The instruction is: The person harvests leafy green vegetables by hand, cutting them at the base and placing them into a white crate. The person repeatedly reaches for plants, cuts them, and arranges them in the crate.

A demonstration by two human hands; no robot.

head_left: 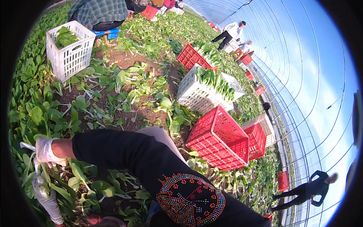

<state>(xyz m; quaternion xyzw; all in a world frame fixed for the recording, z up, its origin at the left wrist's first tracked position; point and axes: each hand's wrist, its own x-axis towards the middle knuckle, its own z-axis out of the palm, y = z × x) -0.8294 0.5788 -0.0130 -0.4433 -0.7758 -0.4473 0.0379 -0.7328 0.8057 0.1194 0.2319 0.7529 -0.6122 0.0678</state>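
Note:
My left hand [46, 149], in a thin translucent glove, reaches down to the leafy plants from a black sleeve with a rhinestone pattern [191, 200]. Its fingers are curled, and a pale slim piece [27, 145] sticks out beyond them; whether that is a blade or a stalk is unclear. Just below in the picture, my right hand [46, 198], also gloved, holds a leafy green plant [42, 185] by its whitish base. The two hands are close together. Leaves around them hide parts of the fingers.
A red plastic crate [217, 142] lies tilted beside a white crate [188, 93] carrying stacked greens. Another white crate [69, 51] holds some leaves. Trimmed leaves [133, 88] litter the soil. A person in a plaid top [99, 11] sits nearby; another person [306, 190] stands near the greenhouse side.

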